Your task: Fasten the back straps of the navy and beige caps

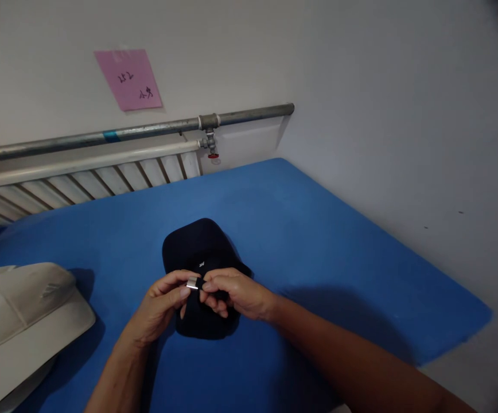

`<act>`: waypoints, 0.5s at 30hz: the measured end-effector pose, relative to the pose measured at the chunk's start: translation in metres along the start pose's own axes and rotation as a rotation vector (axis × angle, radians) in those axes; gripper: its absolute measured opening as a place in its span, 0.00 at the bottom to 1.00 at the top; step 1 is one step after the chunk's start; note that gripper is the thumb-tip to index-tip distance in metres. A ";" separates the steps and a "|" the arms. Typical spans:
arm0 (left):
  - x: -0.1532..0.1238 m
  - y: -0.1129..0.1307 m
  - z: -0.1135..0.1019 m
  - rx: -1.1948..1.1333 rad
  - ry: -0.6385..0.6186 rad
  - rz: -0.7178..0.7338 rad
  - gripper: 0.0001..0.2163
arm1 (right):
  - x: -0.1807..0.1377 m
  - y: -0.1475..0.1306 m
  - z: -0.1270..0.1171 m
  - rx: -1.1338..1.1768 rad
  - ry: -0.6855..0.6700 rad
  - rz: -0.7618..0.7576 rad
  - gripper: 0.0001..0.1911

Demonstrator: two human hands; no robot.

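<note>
A black cap [201, 249] lies on the blue bed sheet [318, 241] in the middle of the view. Both hands meet over its near side. My left hand [160, 304] and my right hand [232, 292] pinch a small silver metal buckle [193, 283] on the cap's strap between their fingertips. The fingers of both hands are curled closed. Part of the cap's near edge is hidden under the hands.
A beige cap [20, 321] rests on the sheet at the left edge. Behind the bed run a white radiator [85, 180] and a grey pipe [146, 131] with a small valve [211, 146]. A pink note [129, 78] sticks to the wall. The wall closes in on the right.
</note>
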State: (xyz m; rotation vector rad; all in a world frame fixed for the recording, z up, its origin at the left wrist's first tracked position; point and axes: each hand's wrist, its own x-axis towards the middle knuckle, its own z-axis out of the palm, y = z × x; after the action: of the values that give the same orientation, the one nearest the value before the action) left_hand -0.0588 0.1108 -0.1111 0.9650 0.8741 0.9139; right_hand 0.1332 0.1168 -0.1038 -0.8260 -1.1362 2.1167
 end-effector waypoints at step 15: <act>0.000 0.002 0.002 -0.042 0.012 0.034 0.13 | -0.002 -0.001 0.001 0.022 0.034 0.020 0.09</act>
State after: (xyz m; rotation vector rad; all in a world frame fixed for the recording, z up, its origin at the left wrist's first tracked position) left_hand -0.0573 0.1102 -0.1087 0.9410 0.8477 0.9649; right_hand 0.1339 0.1154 -0.1020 -0.8635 -1.0898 2.1190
